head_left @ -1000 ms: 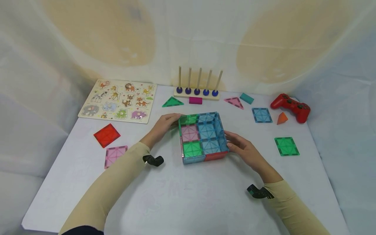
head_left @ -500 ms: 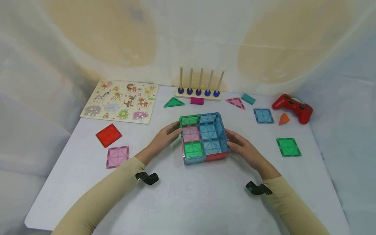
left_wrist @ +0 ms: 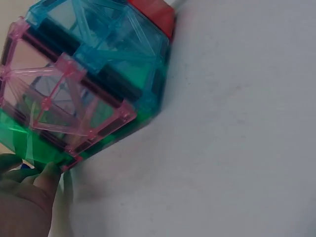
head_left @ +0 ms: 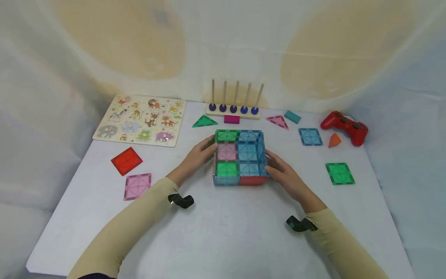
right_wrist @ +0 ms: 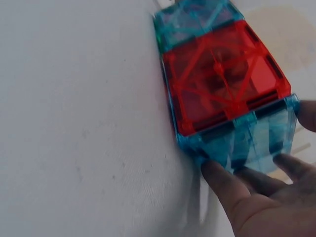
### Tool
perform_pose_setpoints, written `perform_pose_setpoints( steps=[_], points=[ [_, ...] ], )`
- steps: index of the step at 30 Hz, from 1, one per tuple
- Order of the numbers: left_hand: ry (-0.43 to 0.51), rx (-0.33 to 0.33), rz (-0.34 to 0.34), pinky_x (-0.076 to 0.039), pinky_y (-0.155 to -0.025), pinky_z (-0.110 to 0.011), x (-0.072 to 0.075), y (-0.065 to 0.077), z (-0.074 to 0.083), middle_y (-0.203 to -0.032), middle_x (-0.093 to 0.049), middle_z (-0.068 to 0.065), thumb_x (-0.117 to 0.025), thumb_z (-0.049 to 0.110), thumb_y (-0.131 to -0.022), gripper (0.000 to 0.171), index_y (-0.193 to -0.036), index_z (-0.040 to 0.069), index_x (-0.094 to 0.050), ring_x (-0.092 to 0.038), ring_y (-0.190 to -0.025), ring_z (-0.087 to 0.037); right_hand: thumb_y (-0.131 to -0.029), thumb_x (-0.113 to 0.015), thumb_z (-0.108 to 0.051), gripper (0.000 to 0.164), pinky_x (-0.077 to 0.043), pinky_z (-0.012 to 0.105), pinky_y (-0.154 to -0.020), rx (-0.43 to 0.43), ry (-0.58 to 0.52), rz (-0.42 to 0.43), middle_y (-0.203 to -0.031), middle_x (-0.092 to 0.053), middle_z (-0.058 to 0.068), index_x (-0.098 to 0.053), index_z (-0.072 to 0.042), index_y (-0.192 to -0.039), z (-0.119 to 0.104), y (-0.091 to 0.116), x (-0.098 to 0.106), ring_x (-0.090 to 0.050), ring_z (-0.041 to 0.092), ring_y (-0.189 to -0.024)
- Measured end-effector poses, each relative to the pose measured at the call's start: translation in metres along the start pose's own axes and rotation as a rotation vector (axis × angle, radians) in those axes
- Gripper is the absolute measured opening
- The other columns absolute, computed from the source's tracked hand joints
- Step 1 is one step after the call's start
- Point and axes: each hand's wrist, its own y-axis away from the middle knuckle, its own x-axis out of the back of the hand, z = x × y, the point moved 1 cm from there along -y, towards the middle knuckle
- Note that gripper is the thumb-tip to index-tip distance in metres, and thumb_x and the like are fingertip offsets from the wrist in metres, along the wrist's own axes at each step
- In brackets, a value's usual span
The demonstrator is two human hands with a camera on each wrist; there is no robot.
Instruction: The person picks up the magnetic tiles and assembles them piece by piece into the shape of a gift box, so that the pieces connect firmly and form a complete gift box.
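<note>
A low open-topped box [head_left: 238,181] of clear magnetic tiles stands mid-table, its front wall blue and red, with green, pink and blue squares inside. My left hand [head_left: 196,157] rests on its left side near the back corner; the left wrist view shows fingertips [left_wrist: 48,173] touching a green tile. My right hand [head_left: 287,178] lies along the right side. In the right wrist view, the spread fingers [right_wrist: 222,187] press on a blue wall tile [right_wrist: 252,140], thumb near its top edge, beside a red tile [right_wrist: 222,74]. Some fingers of both hands are hidden behind the box in the head view.
Loose red [head_left: 127,161], pink [head_left: 137,186], blue [head_left: 310,136] and green [head_left: 340,173] square tiles lie at the sides. Behind are an animal puzzle board [head_left: 143,120], a peg stand [head_left: 233,111], a green triangle [head_left: 204,121] and a pink triangle [head_left: 278,121]. A red game controller [head_left: 345,128] lies right.
The box has turned from slanted to square with the table and shifted slightly away from me. My left hand has slid from the back-left corner onto the left side; the right hand has followed the turn.
</note>
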Motion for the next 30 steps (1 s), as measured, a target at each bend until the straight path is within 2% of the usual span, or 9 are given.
perform_pose_setpoints(
  steps=[4,8,14,19,23,30],
  points=[
    [0.020,-0.012,0.020,-0.035,-0.118,-0.043,0.001,-0.010,0.001,-0.166,-0.029,-0.001,-0.048,0.053,-0.105,0.068,-0.162,0.020,-0.030,-0.027,-0.152,-0.023,-0.107,-0.053,-0.031,0.063,-0.035,0.059,-0.113,0.010,-0.023,0.028,-0.166,-0.026,0.009,-0.024,-0.029,-0.163,-0.002,-0.005,-0.003,-0.024,0.034,-0.152],
    [0.039,-0.011,0.028,-0.035,-0.118,-0.040,0.001,-0.013,0.000,-0.166,-0.030,-0.001,-0.046,0.054,-0.105,0.067,-0.161,0.020,-0.031,-0.030,-0.151,-0.023,-0.106,-0.053,-0.027,0.064,-0.034,0.057,-0.115,0.028,-0.044,0.037,-0.168,-0.023,0.006,-0.024,-0.026,-0.163,-0.003,-0.008,-0.005,-0.022,0.031,-0.153],
    [0.058,-0.023,-0.016,-0.028,-0.121,-0.034,-0.004,-0.004,-0.004,-0.167,-0.025,-0.001,-0.039,0.048,-0.109,0.063,-0.163,0.017,-0.026,-0.024,-0.153,-0.018,-0.103,-0.060,-0.021,0.075,-0.029,0.055,-0.118,0.069,-0.048,-0.011,-0.169,-0.018,0.004,-0.018,-0.023,-0.164,-0.003,-0.005,-0.004,-0.019,0.032,-0.154],
    [-0.007,-0.032,-0.021,-0.023,-0.123,-0.036,-0.007,0.003,-0.004,-0.168,-0.023,0.000,-0.037,0.050,-0.109,0.065,-0.163,0.018,-0.023,-0.018,-0.154,-0.016,-0.099,-0.067,-0.022,0.085,-0.024,0.056,-0.121,0.099,-0.042,-0.054,-0.170,-0.015,0.004,-0.013,-0.021,-0.165,-0.001,-0.002,-0.003,-0.016,0.030,-0.155],
    [-0.031,-0.039,-0.005,-0.021,-0.124,-0.036,-0.010,0.005,-0.004,-0.168,-0.022,0.001,-0.037,0.053,-0.108,0.068,-0.164,0.018,-0.022,-0.017,-0.154,-0.016,-0.099,-0.068,-0.023,0.085,-0.023,0.055,-0.121,0.110,-0.033,-0.054,-0.170,-0.016,0.005,-0.014,-0.019,-0.165,-0.002,-0.002,-0.003,-0.016,0.030,-0.155],
    [0.018,-0.046,0.012,-0.024,-0.123,-0.036,-0.014,0.007,-0.004,-0.168,-0.023,0.001,-0.039,0.052,-0.108,0.067,-0.163,0.017,-0.023,-0.019,-0.154,-0.015,-0.100,-0.067,-0.023,0.083,-0.023,0.056,-0.121,0.105,-0.026,-0.045,-0.170,-0.016,0.004,-0.015,-0.019,-0.165,-0.002,-0.001,-0.003,-0.017,0.031,-0.155]
  ],
)
